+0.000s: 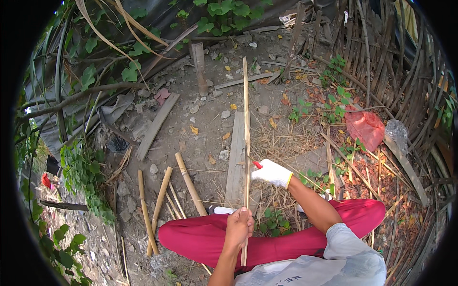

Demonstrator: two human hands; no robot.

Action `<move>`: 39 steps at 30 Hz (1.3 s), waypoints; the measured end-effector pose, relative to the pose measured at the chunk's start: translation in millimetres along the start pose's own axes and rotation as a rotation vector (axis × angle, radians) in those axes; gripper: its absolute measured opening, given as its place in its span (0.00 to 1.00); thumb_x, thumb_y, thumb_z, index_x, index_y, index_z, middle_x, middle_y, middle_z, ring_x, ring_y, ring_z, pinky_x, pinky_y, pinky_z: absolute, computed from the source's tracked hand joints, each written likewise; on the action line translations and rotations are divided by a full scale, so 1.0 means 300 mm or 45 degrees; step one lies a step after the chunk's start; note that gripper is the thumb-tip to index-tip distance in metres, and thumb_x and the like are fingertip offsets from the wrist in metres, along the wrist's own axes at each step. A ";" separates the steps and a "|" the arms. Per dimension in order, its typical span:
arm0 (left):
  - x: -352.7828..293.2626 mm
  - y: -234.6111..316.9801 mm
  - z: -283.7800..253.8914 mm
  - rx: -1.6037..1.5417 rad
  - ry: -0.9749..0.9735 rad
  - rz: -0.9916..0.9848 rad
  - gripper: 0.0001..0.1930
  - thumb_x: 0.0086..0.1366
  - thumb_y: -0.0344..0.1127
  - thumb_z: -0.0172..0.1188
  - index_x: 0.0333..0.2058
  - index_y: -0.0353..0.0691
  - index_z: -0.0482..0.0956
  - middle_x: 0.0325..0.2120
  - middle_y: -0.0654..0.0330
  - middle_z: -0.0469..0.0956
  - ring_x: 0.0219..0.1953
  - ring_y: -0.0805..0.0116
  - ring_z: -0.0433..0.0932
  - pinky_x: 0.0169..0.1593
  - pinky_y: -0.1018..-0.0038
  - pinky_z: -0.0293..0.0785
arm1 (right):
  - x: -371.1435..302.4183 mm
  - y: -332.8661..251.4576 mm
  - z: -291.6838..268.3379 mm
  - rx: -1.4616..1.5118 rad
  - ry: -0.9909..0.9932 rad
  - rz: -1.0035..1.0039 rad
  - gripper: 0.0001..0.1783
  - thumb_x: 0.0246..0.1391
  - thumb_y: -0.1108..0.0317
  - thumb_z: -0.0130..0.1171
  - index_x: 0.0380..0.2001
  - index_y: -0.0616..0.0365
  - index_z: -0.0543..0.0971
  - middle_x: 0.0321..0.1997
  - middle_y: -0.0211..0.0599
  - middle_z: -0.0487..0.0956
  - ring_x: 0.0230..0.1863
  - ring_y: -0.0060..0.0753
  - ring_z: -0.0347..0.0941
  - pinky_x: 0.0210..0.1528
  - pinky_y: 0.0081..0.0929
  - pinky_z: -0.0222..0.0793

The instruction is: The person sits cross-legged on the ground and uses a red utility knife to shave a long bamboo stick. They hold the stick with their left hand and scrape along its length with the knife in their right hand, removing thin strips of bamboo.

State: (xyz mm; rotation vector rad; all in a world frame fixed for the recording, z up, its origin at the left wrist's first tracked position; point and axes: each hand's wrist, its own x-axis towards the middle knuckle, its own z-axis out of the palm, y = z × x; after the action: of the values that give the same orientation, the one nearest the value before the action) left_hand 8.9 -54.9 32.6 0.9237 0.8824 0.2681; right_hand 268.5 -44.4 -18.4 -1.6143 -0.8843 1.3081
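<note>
A long, narrow bamboo strip (246, 105) stands out away from me, running from over my lap to the far dirt. My bare left hand (240, 225) is closed around its near part, above my crossed legs in red trousers. My right hand (272, 173), in a white glove, is closed on the red handle of a knife (257, 165). The thin dark blade reaches left to the strip's middle and appears to touch it. Just how deep the edge sits cannot be made out.
Several bamboo poles (191, 183) lie left of my knees. A grey plank (235, 157) lies under the strip, another plank (157, 126) farther left. A short post (199, 69) stands ahead. A red plastic bag (364, 127) lies by the woven fence (367, 57) at right.
</note>
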 end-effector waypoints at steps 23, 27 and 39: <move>0.010 -0.166 -0.102 0.404 0.171 0.449 0.15 0.76 0.34 0.57 0.54 0.32 0.70 0.27 0.59 0.80 0.19 0.78 0.71 0.22 0.77 0.67 | -0.259 -0.018 0.121 -1.264 0.636 -0.372 0.16 0.63 0.51 0.57 0.34 0.53 0.79 0.26 0.47 0.82 0.30 0.56 0.81 0.32 0.51 0.76; 0.058 -0.240 -0.115 0.630 0.427 0.620 0.20 0.74 0.41 0.60 0.52 0.27 0.76 0.24 0.56 0.82 0.27 0.76 0.78 0.31 0.76 0.73 | -0.244 0.006 0.156 -1.263 0.700 -0.439 0.19 0.58 0.47 0.60 0.24 0.50 0.79 0.22 0.45 0.80 0.27 0.55 0.80 0.29 0.48 0.74; 0.069 -0.225 -0.094 -0.406 0.062 -0.130 0.11 0.81 0.42 0.43 0.43 0.42 0.68 0.21 0.63 0.67 0.14 0.78 0.60 0.15 0.79 0.56 | -0.092 0.115 0.217 -1.198 0.552 -0.293 0.23 0.59 0.44 0.57 0.22 0.50 0.82 0.24 0.43 0.82 0.29 0.56 0.80 0.32 0.49 0.74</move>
State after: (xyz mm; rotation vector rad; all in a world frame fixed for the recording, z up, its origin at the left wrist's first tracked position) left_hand -9.9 -67.7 -40.0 0.5770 0.8976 0.3336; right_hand 199.6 -70.8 -45.6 -2.2771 -1.4540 0.3125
